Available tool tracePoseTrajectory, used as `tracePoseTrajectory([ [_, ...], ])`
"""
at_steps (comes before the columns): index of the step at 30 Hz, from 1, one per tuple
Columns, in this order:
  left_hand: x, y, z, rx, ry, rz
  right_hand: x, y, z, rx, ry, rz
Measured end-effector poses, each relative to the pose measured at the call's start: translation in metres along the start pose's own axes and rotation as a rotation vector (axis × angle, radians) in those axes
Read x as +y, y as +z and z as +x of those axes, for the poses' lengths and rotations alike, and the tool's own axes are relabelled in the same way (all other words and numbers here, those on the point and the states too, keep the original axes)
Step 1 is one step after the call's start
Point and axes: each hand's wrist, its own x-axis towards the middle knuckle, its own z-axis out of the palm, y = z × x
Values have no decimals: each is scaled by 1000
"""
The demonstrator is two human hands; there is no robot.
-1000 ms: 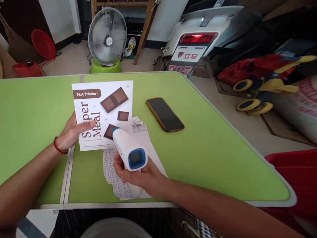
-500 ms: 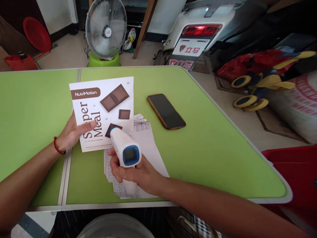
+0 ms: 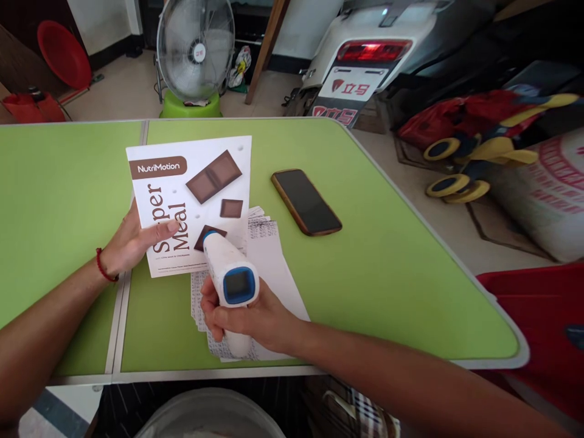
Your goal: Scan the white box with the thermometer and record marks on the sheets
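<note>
Just above the near edge of the green bench [image 3: 387,286], the right hand [image 3: 255,319] is closed around the grip of a white infrared thermometer [image 3: 230,277] with blue trim. Its dark display faces the person, and its nose points up and away, over the bench. The left hand [image 3: 130,240], with a red cord bracelet [image 3: 104,272] at its wrist, holds a white NutriMotion Super Meal card [image 3: 205,182] at the card's left edge, fingers lying across the printed front. The thermometer's nose overlaps the card's lower corner without clearly touching it.

Printed paper sheets [image 3: 274,267] lie in a loose pile on the bench beneath the right hand, partly under the card. A black smartphone [image 3: 305,202] in a brown case lies on the bench, just right of the card.

Below the bench's near edge sits a grey tub [image 3: 210,417]. Beyond its far edge stand an electric fan [image 3: 195,55] on a green base and a white scooter [image 3: 374,55] with a lit red tail light. A red plastic crate [image 3: 542,316] sits off its right corner.
</note>
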Motion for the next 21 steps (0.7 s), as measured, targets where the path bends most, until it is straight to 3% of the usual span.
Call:
tracePoseTrajectory([
  [11,3,1,1,-9,11,-1,-2,-2,1,13,-40,-55],
  [21,10,-2,1,-27,-13,126,-4,0,0,9,-63,-87],
])
